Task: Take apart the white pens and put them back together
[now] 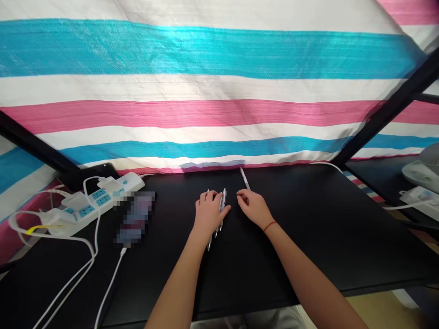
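My left hand [208, 212] lies palm down over several pens [224, 197], with its fingers spread and stretched forward. Silver pen tips stick out below its right side, side by side on the black tabletop [329, 237]; the middles of some pens are hidden under the palm. My right hand [254, 208] is a little to the right, with its fingers curled in and the thumb close to them. A white pen [244, 177] points away just beyond its knuckles. The lower end of that pen is hidden behind the hand, so whether the fingers grip it cannot be seen.
At left stand a white power strip [128, 183] with plugs and white cables, a dark device [91, 176] and a phone [137, 217] on a charging cable. Striped sheeting [219, 114] hangs behind. A black bar [384, 109] slants up at right.
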Tool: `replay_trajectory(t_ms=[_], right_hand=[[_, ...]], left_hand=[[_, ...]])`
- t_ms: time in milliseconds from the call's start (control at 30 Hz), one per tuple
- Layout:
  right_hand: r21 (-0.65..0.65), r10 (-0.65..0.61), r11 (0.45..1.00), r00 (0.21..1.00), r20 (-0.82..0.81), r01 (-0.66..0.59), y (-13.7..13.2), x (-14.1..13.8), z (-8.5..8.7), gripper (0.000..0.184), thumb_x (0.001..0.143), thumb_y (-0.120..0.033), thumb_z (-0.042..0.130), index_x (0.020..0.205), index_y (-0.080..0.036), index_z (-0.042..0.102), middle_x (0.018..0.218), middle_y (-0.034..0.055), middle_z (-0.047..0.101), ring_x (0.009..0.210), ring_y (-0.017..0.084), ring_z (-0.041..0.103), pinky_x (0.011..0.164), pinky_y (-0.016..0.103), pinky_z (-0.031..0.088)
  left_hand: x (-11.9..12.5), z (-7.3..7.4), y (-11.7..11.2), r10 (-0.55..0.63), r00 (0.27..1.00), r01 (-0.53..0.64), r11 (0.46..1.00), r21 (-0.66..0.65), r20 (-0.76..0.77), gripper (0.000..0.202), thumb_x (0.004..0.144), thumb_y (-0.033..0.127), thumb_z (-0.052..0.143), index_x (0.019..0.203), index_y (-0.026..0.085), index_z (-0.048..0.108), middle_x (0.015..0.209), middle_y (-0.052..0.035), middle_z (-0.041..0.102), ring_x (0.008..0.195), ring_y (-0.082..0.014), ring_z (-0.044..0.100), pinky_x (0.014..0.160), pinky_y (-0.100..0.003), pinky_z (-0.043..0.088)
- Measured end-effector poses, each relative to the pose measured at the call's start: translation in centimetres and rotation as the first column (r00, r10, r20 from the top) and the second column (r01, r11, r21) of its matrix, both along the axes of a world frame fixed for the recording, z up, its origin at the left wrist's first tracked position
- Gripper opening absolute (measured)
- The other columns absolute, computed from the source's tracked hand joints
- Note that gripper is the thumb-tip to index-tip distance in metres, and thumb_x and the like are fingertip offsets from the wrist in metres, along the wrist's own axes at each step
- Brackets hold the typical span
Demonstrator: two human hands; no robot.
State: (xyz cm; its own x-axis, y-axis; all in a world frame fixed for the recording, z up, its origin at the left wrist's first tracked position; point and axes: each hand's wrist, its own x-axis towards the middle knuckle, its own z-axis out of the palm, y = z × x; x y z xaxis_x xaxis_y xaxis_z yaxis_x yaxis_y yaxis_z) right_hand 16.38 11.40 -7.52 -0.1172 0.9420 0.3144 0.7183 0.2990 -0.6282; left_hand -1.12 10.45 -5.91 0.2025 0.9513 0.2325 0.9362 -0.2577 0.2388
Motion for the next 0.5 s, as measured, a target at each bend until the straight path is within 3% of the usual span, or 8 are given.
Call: replay_trajectory(t_ms=[167,267,400,500], right_hand=[[-0.021,0.117,0.993,0.992,0.05,-0.116,-0.6,-1.0,0.1,0.016,0.084,-0.022,0.049,0.085,-0.022,0.064,0.073,-0.0001,0.064,0.063,0.014,0.056,0.061,0.024,0.039],[-0.046,0.121,0.992,0.992,0.02,-0.12,-0.7,-1.0,0.2,0.016,0.085,-0.024,0.048,0.087,-0.023,0.064,0.071,-0.0003,0.064,0.062,0.014,0.056,0.061,0.023,0.039],[-0.093,0.021,0.995,0.978,-0.209,-0.041,-0.6,-0.9,0.6,0.031,0.087,-0.034,0.049,0.115,-0.021,0.053,0.072,-0.0004,0.064,0.064,0.015,0.059,0.065,0.026,0.043],[-0.137,0.003,0.988,0.907,-0.422,-0.067,-0.3,-0.5,0.8,0.028,0.088,-0.042,0.046,0.105,-0.022,0.053,0.067,-0.0014,0.062,0.06,0.015,0.058,0.062,0.026,0.045]], left_hand=[[1.4,-0.3,-0.7,0.086,0.995,-0.085,0.996,0.029,-0.059,0.024,0.081,0.038,0.056,0.098,0.022,0.064,0.109,-0.0092,0.056,0.103,-0.0286,0.045,0.079,-0.041,0.039],[1.8,-0.2,-0.8,0.072,0.996,-0.069,0.996,0.054,-0.045,0.02,0.084,0.036,0.053,0.09,0.021,0.064,0.106,-0.0091,0.056,0.104,-0.0296,0.044,0.078,-0.041,0.039],[2.1,0.2,-0.9,-0.007,0.999,0.004,0.997,0.079,0.04,0.022,0.088,0.034,0.047,0.089,0.02,0.065,0.106,-0.0092,0.059,0.106,-0.0296,0.045,0.081,-0.042,0.039],[2.2,0.8,-1.0,-0.127,0.979,0.114,0.989,0.09,0.158,0.022,0.089,0.031,0.044,0.09,0.021,0.064,0.103,-0.008,0.061,0.101,-0.0259,0.051,0.084,-0.041,0.04]])
